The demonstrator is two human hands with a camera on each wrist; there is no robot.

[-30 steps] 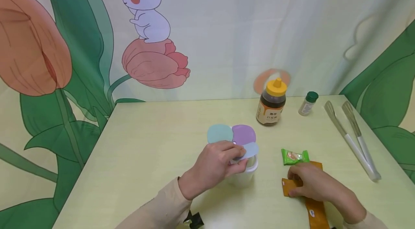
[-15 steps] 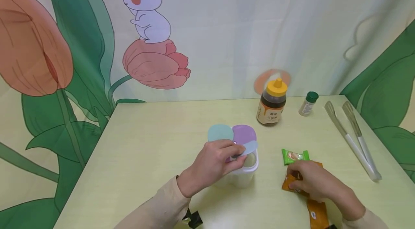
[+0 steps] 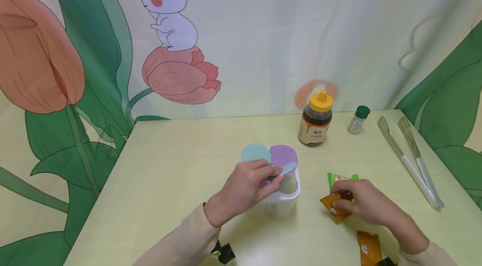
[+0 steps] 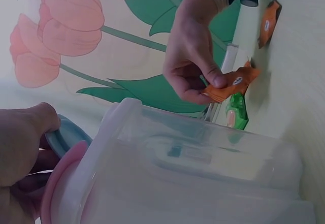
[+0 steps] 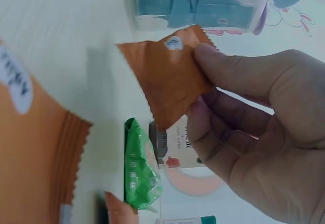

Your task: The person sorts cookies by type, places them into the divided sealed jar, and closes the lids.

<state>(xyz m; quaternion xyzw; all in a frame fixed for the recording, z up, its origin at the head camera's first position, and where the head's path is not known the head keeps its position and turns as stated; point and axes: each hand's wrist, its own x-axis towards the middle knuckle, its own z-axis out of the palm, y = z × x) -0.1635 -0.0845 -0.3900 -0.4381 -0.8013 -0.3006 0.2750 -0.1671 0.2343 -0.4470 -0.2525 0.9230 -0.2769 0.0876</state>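
Observation:
My left hand pinches the light-blue flap lid of a white, translucent container, holding it tilted up. Below that lid a round opening shows. The teal lid and purple lid lie flat over other compartments. My right hand pinches an orange-brown wrapped packet between thumb and fingers, above the table to the right of the container. Behind that hand, partly covered by it, lies a green packet. A second orange-brown packet lies nearer the front edge.
A honey bottle with a yellow cap stands behind the container. To its right is a small green-capped bottle. Metal tongs lie along the right side of the table. A printed curtain hangs behind.
My right hand has lifted the orange-brown packet off the table and brought it slightly back, overlapping the green packet. My left hand has tilted the light-blue lid further up, exposing more of the opening.

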